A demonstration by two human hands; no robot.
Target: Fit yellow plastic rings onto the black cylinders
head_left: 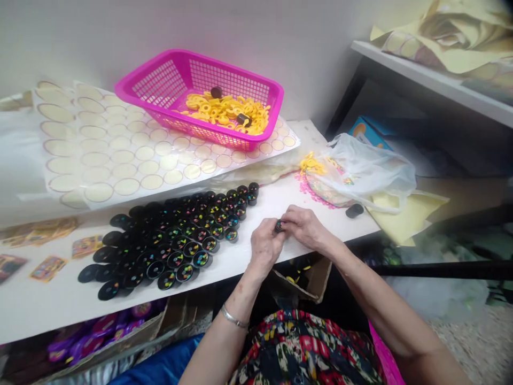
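My left hand (265, 245) and my right hand (304, 227) meet above the front edge of the white table. Between their fingertips is a small black cup (278, 226), gripped from both sides and partly covered by the fingers. To the left stand rows of similar black cups (184, 272), many with small bright-coloured bits inside. Right of my hands, a dark cylindrical piece (355, 210) lies on its side. Beyond it is a heap of small coloured bits (320, 187) with pink ones along its edge, partly under a clear plastic bag (372, 160).
A pink basket (160, 109) of yellow rings (224, 112) rests on sheets with printed circles (120, 171). Picture cards (48, 268) lie at the left. Under the table are a cardboard box (320, 280) and purple packets (96, 334). A shelf (433, 77) juts out at the right.
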